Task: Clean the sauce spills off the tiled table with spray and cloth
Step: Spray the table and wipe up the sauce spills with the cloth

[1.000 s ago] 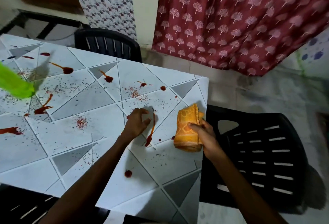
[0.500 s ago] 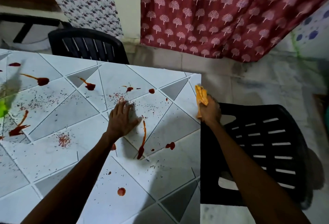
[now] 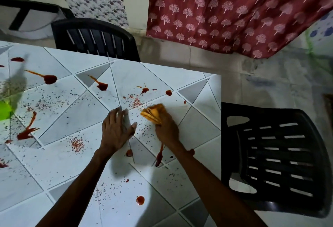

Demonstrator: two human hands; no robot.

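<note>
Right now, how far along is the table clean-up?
Barely started: no wiped patch stands out. In hand: the right hand presses the orange cloth onto the table toward its right edge, the left hand flat beside it. Left: the sauce streak by the right wrist, blobs farther left, and specks all over.

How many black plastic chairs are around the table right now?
2. The far chair stands behind the tiled table; the right chair stands beside its right edge. Others may sit outside the frame.
</note>
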